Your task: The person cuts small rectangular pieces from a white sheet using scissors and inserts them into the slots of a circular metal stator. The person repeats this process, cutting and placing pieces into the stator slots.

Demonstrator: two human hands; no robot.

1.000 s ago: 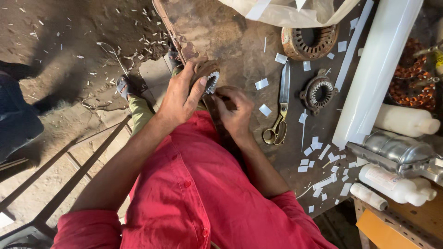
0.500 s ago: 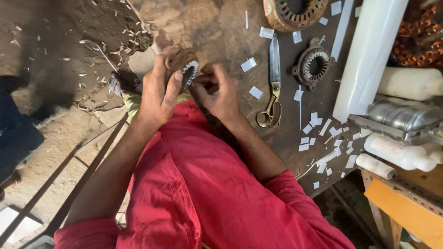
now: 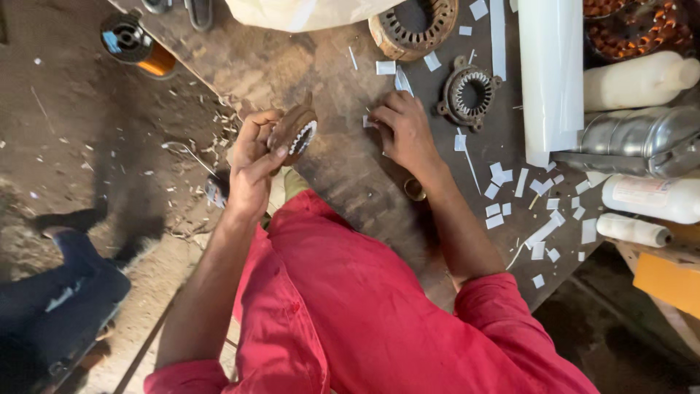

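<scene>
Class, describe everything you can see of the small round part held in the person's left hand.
The stator core is a small, rusty-brown metal ring, with pale slips lining the slots around its toothed bore. It is tilted, bore facing right, held above the edge of the worn workbench. The left hand grips it from the left, thumb beneath; nothing else touches it.

Paper slips on workbench

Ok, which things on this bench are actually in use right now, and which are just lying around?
In use:
left hand holding small brown slotted metal ring
right hand on small white paper strip

Lying about:
large rusty slotted ring
dark round toothed casting
white plastic bottles
copper wire spool
</scene>
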